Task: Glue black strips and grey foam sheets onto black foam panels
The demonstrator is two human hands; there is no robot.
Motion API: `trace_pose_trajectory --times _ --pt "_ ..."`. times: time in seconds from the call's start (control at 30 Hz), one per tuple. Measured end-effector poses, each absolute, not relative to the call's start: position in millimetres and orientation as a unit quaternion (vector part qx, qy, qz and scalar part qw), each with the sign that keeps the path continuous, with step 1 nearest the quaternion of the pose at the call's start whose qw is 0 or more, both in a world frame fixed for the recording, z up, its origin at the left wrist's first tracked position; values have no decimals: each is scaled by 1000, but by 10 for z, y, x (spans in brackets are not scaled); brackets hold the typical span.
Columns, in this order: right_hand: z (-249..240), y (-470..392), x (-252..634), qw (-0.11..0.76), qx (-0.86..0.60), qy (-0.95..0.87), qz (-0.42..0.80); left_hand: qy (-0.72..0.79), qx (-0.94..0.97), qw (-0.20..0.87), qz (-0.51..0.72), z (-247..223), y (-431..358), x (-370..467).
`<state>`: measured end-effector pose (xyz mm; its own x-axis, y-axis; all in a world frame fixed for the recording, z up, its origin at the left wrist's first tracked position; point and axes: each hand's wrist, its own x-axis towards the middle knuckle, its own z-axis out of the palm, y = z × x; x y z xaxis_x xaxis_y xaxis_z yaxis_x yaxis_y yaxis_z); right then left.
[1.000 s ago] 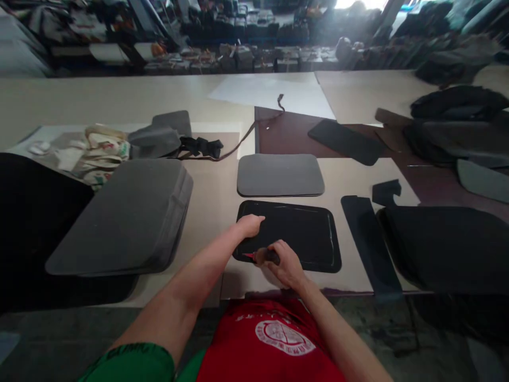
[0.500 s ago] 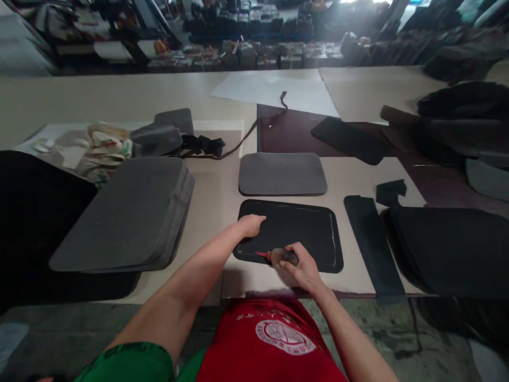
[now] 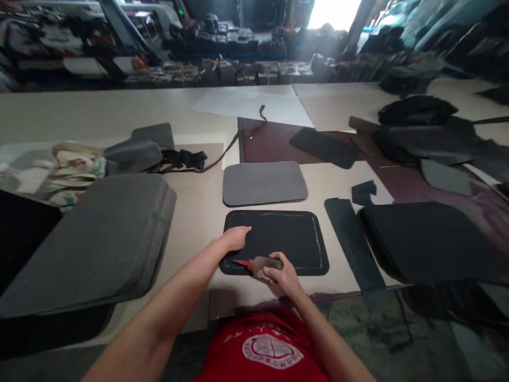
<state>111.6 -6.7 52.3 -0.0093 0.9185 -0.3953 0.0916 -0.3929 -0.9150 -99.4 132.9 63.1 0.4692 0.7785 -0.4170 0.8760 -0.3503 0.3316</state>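
Note:
A black rounded panel [image 3: 282, 239] lies flat before me, with a thin pale line along its top and right borders. My left hand [image 3: 235, 238] rests on the panel's left side, fingers laid forward on its surface. Wrapped around a brownish squeeze bottle [image 3: 260, 265] with a red pointed nozzle is my right hand [image 3: 283, 273]. The bottle is tilted, its nozzle pointing left, close over the panel's lower left border. Whether the tip touches the panel I cannot tell.
A grey panel [image 3: 264, 183] lies just beyond. Grey panels are stacked at left [image 3: 91, 239], black ones at right [image 3: 429, 239], beside a dark strip [image 3: 353, 241]. A strap [image 3: 222, 154], bundled cloth [image 3: 77, 164] and a dark piece [image 3: 324, 146] lie farther back.
My right hand has moved the squeeze bottle a little left along the panel's near border. My left hand stays on the panel. The whole view has shifted as my head turned.

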Motion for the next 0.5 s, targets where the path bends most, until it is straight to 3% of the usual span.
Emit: trace_pose_trajectory --times 0.2,0.33,0.5 --pt "384 -157 1755 556 -509 -69 654 536 813 225 35 690 1085 -1120" --pt "359 -86 2163 617 -462 -6 637 625 727 144 245 528 735 -1452" --pt "375 242 2502 673 -456 -51 580 704 663 105 233 40 560 -1976"
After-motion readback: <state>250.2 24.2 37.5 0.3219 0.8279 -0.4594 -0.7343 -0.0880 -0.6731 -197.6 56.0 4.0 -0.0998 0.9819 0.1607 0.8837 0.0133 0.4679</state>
